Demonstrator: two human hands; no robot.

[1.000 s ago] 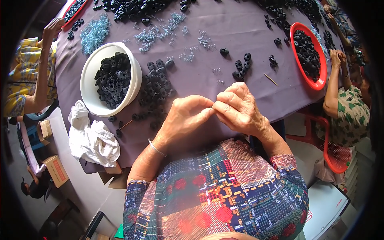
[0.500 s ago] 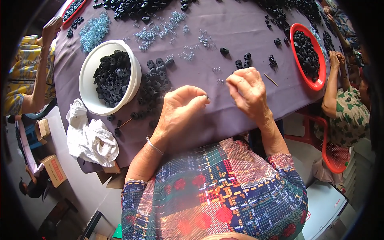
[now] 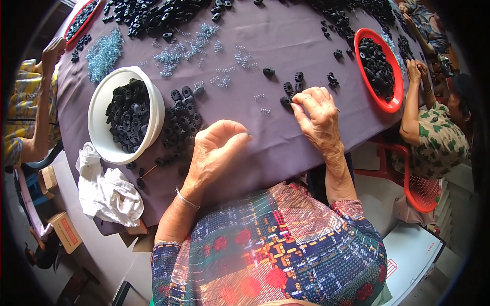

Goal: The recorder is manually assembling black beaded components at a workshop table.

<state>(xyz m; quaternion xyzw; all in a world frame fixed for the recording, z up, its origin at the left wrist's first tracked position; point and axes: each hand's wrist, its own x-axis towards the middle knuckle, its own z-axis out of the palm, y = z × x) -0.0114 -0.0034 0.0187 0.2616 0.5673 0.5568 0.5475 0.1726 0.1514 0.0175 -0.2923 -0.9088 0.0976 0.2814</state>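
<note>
Sitting at lower left on the floor: a tan cardboard box (image 3: pixel 65 232) with a red-printed label on its side, a smaller box (image 3: pixel 47 178) above it by the table edge. White flat package (image 3: pixel 411 255) with a red mark at lower right.

Left hand (image 3: pixel 217 153) rests on the purple tablecloth (image 3: pixel 265 46), thumb and forefinger pinched together on something tiny at the tips; too small to tell what. Right hand (image 3: pixel 316 115) is curled over, fingertips closed on a black plastic part (image 3: pixel 286 101) lying on the cloth at its left edge, a thin pin (image 3: pixel 337 109) sticking out the other side. Loose black pieces (image 3: pixel 295 82) just above, small clear springs (image 3: pixel 263 104) just left.

White bowl (image 3: pixel 99 109) of black parts far left, white rag (image 3: pixel 107 188) below it, red tray (image 3: pixel 389 102) right.

Versus one second ago: the hands were joined at centre; now well apart, right hand out at the parts.
</note>
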